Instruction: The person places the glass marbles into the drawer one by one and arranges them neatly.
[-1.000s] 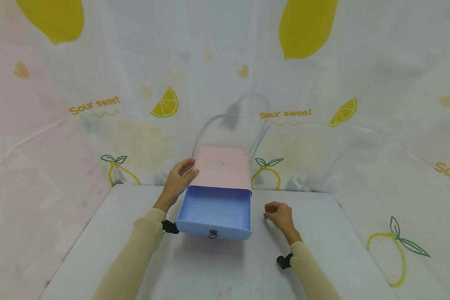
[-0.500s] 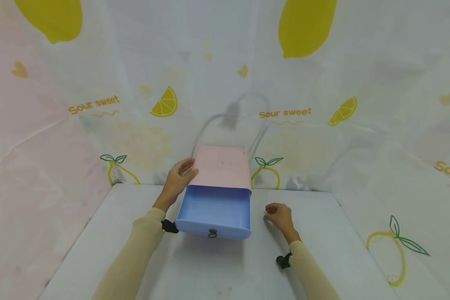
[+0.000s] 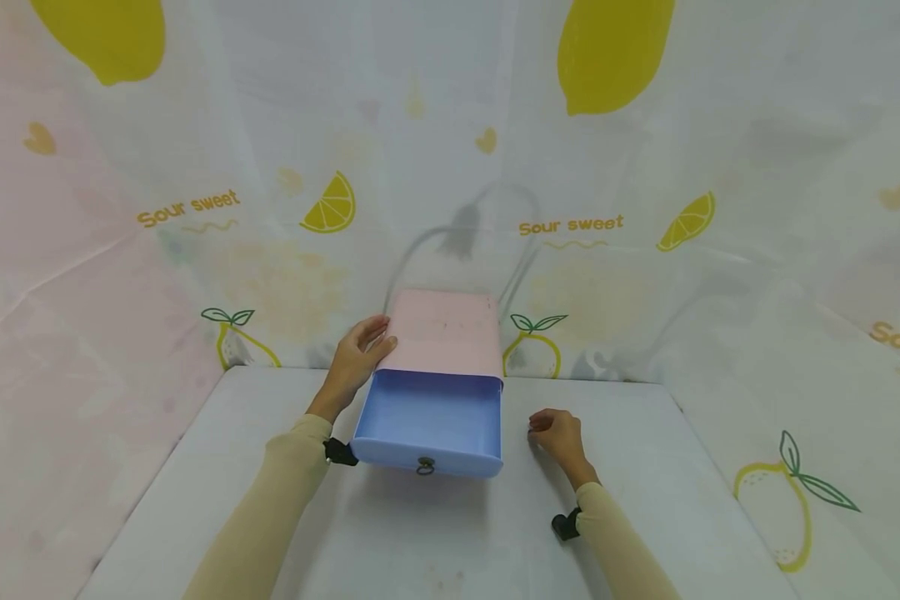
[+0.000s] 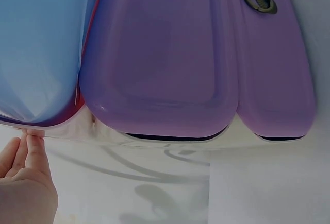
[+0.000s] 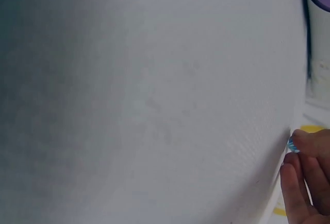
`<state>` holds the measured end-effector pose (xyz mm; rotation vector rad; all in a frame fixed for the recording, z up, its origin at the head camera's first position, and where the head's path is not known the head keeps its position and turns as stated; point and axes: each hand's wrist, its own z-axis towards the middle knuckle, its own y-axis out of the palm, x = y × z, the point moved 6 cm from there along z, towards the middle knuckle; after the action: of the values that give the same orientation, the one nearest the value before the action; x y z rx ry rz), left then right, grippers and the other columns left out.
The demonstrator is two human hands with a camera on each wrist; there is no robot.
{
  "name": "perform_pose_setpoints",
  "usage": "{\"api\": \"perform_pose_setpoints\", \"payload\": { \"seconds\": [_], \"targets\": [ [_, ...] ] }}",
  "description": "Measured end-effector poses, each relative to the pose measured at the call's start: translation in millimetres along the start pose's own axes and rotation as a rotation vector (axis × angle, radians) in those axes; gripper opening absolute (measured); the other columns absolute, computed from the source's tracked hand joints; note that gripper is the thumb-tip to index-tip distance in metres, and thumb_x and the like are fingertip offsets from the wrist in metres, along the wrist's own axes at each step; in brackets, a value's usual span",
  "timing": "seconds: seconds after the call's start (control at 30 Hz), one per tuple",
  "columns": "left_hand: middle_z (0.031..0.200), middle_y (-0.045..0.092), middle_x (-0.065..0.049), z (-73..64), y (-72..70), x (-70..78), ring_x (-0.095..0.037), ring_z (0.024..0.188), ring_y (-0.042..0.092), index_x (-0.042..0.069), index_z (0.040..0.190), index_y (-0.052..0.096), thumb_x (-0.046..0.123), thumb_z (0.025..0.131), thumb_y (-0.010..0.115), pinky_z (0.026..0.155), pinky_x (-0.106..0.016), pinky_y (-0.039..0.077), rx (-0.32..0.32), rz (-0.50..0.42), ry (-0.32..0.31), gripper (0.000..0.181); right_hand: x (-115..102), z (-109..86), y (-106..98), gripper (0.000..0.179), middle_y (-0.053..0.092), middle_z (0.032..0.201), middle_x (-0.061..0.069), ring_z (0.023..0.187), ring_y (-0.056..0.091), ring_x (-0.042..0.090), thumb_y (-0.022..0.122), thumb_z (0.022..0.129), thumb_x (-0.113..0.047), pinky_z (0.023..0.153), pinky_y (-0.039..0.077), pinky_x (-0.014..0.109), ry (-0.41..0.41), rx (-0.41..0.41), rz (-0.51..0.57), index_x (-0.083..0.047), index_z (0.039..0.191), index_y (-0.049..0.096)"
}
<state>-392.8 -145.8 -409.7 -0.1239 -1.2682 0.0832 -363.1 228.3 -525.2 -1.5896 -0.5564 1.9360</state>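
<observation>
A small cabinet with a pink top (image 3: 442, 329) stands at the back of the table, its light blue top drawer (image 3: 427, 451) pulled out. The bare blue floor of that drawer shows in the head view. My left hand (image 3: 354, 357) rests against the cabinet's left side, fingers nearly straight. Two purple drawers (image 4: 160, 54) sit closed beside the blue one in the left wrist view. Right of the cabinet, low over the table, my right hand (image 3: 559, 437) pinches a tiny blue-and-white striped thing (image 5: 292, 144) between thumb and finger; its kind is mostly hidden by the fingertips.
A white table (image 3: 420, 550) lies under both hands. Behind it hangs a lemon-print curtain (image 3: 420, 108), close to the cabinet's back. The open drawer juts toward me, with a brass ring pull (image 3: 425, 469) on its front.
My right hand has sunk very slightly toward the table, and the small blue thing no longer shows below its fingertips in the head view. The left hand and cabinet stay put.
</observation>
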Motion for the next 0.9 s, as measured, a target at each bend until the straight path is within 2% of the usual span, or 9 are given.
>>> {"api": "perform_pose_setpoints", "payload": {
  "seconds": [0.23,0.57,0.9],
  "targets": [
    [0.148,0.044,-0.011,-2.3,1.4,2.7,-0.025,0.138,0.039,0.003,0.146,0.039,0.030,0.092,0.069,0.112,-0.035,0.035,0.000,0.024,0.012,0.067,0.9,-0.1,1.4,0.021,0.073,0.081,0.011,0.075,0.070,0.024,0.079,0.069,0.008,0.069,0.059,0.038,0.007,0.004,-0.009,0.002,0.088,0.073],
    [0.148,0.044,-0.008,-1.2,1.6,0.9,-0.021,0.137,0.040,0.006,0.146,0.040,0.031,0.091,0.070,0.112,-0.033,0.036,0.001,0.031,-0.012,0.067,-1.9,-2.7,-2.4,0.020,0.073,0.081,0.012,0.075,0.071,0.024,0.077,0.069,0.010,0.069,0.060,0.038,-0.002,0.013,0.004,0.002,0.086,0.073],
    [0.148,0.045,-0.006,-1.2,0.3,0.6,-0.019,0.137,0.041,0.007,0.146,0.041,0.033,0.092,0.069,0.111,-0.032,0.037,-0.001,0.035,-0.019,0.066,-7.3,0.4,-12.0,0.019,0.073,0.081,0.012,0.076,0.070,0.026,0.076,0.069,0.010,0.070,0.059,0.039,-0.081,0.058,-0.002,0.002,0.086,0.074]
  ]
}}
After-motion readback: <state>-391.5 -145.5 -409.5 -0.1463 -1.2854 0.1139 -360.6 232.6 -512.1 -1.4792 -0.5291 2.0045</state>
